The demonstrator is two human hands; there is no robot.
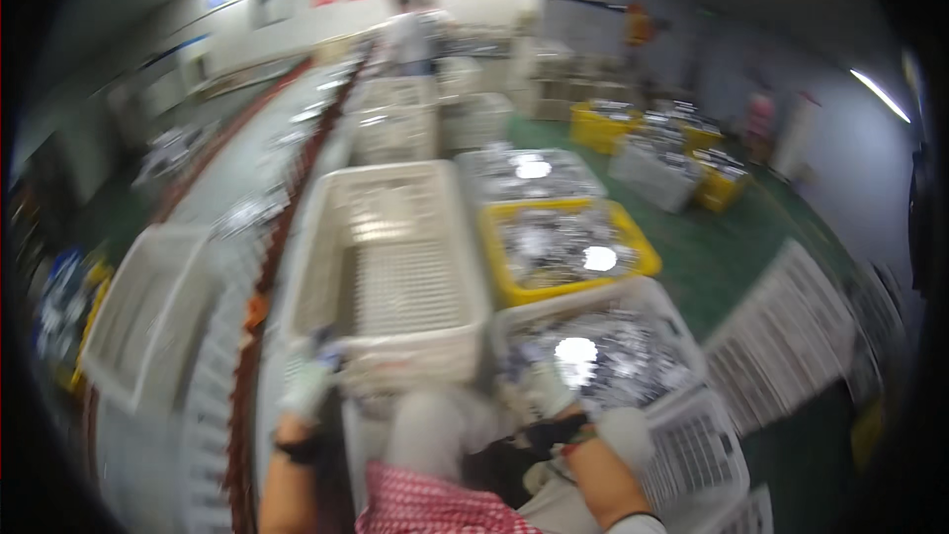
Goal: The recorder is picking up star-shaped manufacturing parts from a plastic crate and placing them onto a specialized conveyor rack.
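My left hand (308,386), in a pale glove, is at the near left corner of a large empty beige crate (465,237). Something small and bluish-grey shows at its fingertips, too smeared to name. My right hand (551,391), gloved as well, reaches over the near left part of a white crate (682,336) heaped with shiny silver packets (633,361). Its fingers blur into the packets, so whether they grip one is unclear. Beyond that crate stands a yellow crate (652,259) of similar silver packets.
Along my left runs a conveyor (232,158) with a red-brown edge, silver packets farther up it. A white crate (148,316) sits across the conveyor. More crates (390,129) stand ahead, near a person (410,40). A white slatted crate (781,336) leans at the right on green floor.
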